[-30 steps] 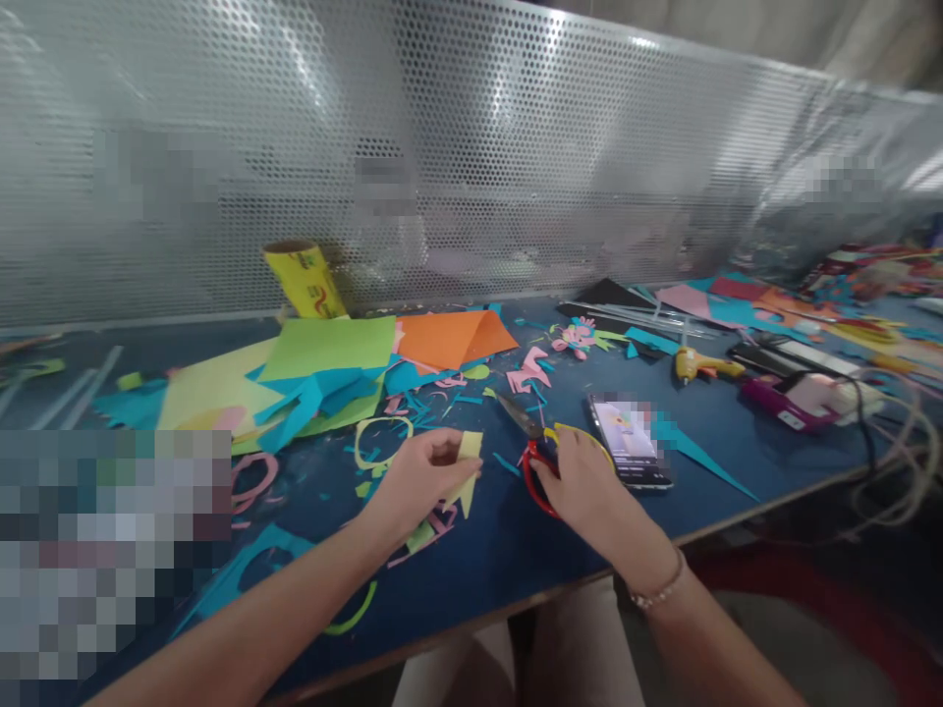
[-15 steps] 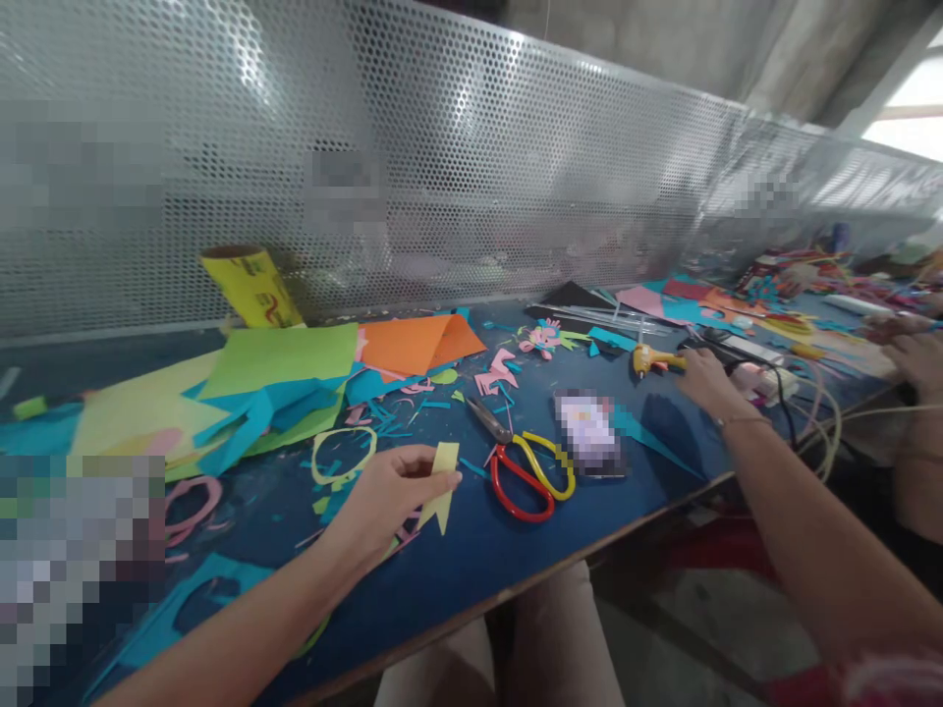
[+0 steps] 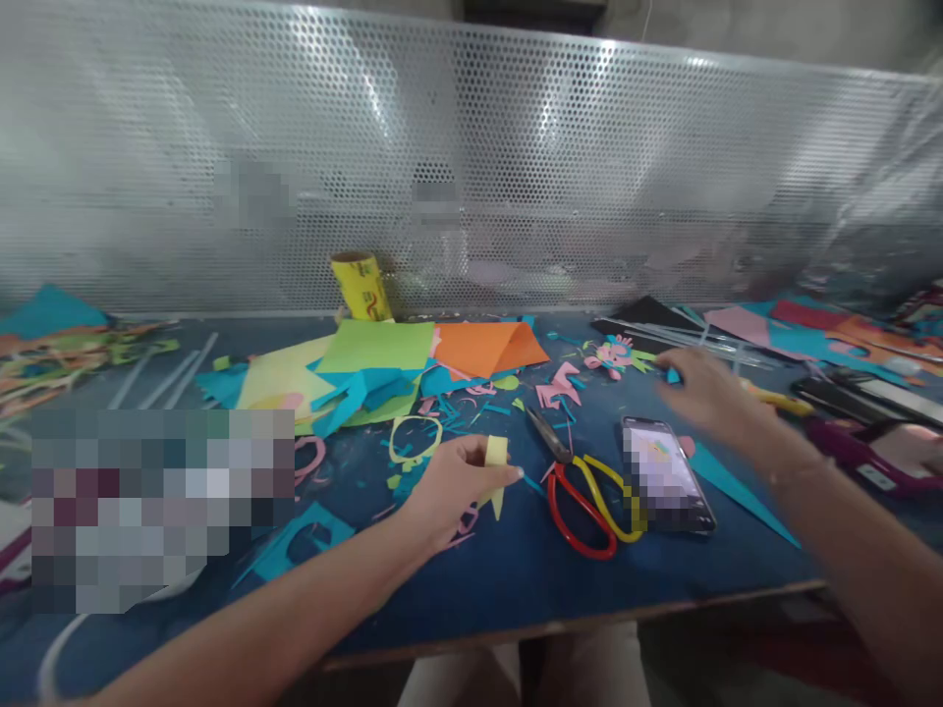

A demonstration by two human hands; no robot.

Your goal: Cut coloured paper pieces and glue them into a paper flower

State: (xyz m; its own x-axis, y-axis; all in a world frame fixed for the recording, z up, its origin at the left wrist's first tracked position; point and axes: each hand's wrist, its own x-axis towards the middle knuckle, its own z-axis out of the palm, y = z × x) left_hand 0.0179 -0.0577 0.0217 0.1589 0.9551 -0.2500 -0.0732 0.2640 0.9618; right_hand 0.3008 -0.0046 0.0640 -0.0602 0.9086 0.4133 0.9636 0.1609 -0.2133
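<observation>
My left hand (image 3: 461, 483) pinches a small pale yellow paper strip (image 3: 496, 454) with a pointed lower end, held above the blue table. To its right lie scissors (image 3: 582, 491) with one red and one yellow handle, then a phone (image 3: 663, 476) with a lit screen. My right hand (image 3: 696, 388) is raised over the table beyond the phone, blurred by motion; its fingertips are near a small blue paper piece beside a pink and blue paper flower (image 3: 615, 355). Whether it holds anything is unclear. A yellow glue gun (image 3: 777, 398) lies behind my right wrist.
Green paper (image 3: 375, 346), orange paper (image 3: 482, 346) and scraps lie at the middle back beside a yellow roll (image 3: 362, 287). A perforated metal screen (image 3: 516, 177) stands behind the table (image 3: 442, 609). Cables, clear sticks and coloured sheets lie right; a pixelated area covers the left.
My right hand has left the yellow glue gun and moved left towards the paper flower. The view has turned left. My left hand still holds the yellow strip.
</observation>
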